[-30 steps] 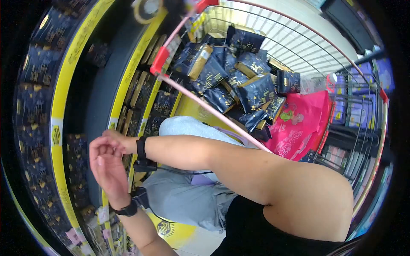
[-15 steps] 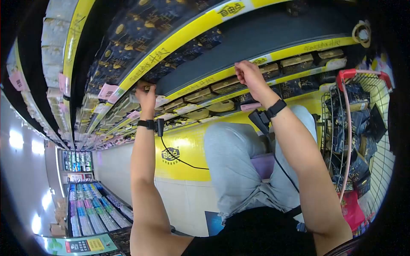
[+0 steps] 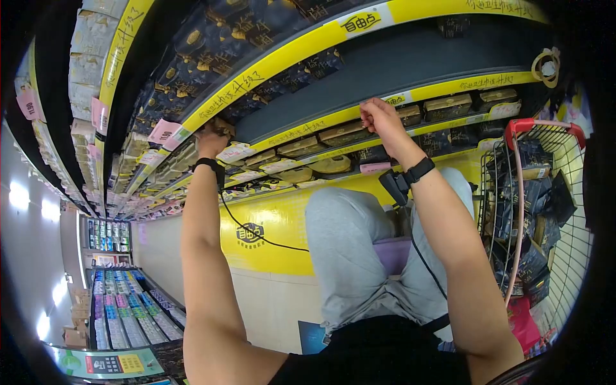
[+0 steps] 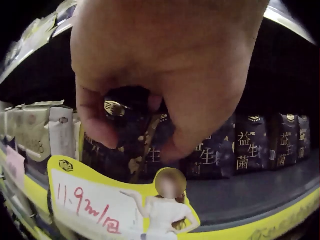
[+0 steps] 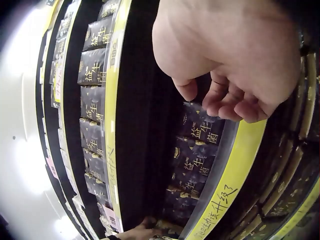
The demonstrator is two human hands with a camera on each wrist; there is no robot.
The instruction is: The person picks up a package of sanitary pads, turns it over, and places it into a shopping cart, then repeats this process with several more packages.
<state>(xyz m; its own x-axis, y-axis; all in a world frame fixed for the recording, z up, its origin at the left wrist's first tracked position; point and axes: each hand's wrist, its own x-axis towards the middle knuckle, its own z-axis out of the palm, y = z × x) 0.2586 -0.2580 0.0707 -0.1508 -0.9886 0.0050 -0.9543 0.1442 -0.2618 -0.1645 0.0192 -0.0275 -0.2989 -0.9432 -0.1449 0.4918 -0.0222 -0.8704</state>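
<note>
Dark blue packets with gold lettering stand in a row on the shelf. In the left wrist view the left hand (image 4: 165,60) comes down from above, its thumb and fingers round the sides of a dark packet (image 4: 127,145). The head view has this left hand (image 3: 208,142) at the left part of the shelf, behind the price tags. The right hand (image 3: 388,128), empty and loosely curled, hovers at the yellow shelf edge. In the right wrist view the right hand (image 5: 225,60) is just above more dark packets (image 5: 192,162).
A wire cart (image 3: 513,128) holding dark packets and a pink bag (image 3: 523,324) stands at the right. Tape rolls (image 3: 545,67) hang at the shelf's right end. A handwritten price card (image 4: 95,200) sits before the left hand. Cables hang from both wrists.
The head view has turned from the cart towards the shelves. The hands, close together at first, have moved apart; the left has reached into the shelf and taken hold of a packet.
</note>
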